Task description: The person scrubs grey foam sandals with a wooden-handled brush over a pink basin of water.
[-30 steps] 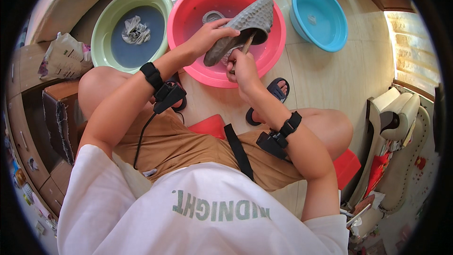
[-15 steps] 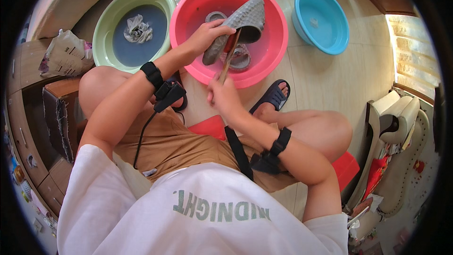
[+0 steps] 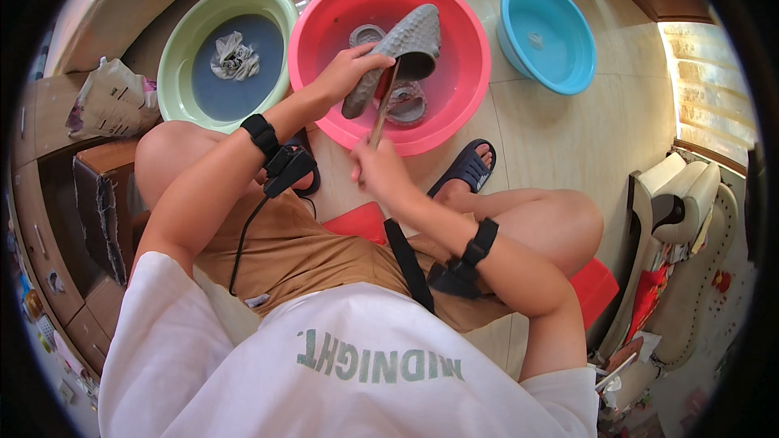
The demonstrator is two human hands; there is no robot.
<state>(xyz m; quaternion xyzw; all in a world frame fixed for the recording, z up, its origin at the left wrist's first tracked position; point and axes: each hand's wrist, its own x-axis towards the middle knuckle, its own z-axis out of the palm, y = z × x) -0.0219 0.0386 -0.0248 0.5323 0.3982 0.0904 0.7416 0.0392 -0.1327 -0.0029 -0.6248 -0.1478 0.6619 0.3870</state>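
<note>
A grey, bumpy-textured slipper [image 3: 419,30] is held tilted over the pink basin [image 3: 479,89], gripped on its left side by my left hand [image 3: 346,75]. My right hand [image 3: 380,167] is closed round the handle of a long wooden brush [image 3: 381,116]. The brush's reddish end reaches into the slipper's opening, so its bristles are hidden. Below, in cloudy water in the basin, lie a grey sandal or slipper [image 3: 406,103] and another grey piece of footwear [image 3: 367,34], partly covered by the held slipper.
At the left stands a green basin [image 3: 170,73] of dark water holding a bunched pale cloth [image 3: 234,57]. A blue basin [image 3: 570,36] is at the right. My feet in dark slides [image 3: 464,169] flank the pink basin's near side. A cabinet [image 3: 57,227] lines the left.
The slipper and both hands have shifted slightly left and down in the picture. My right hand has moved a little with the brush; both grips are kept.
</note>
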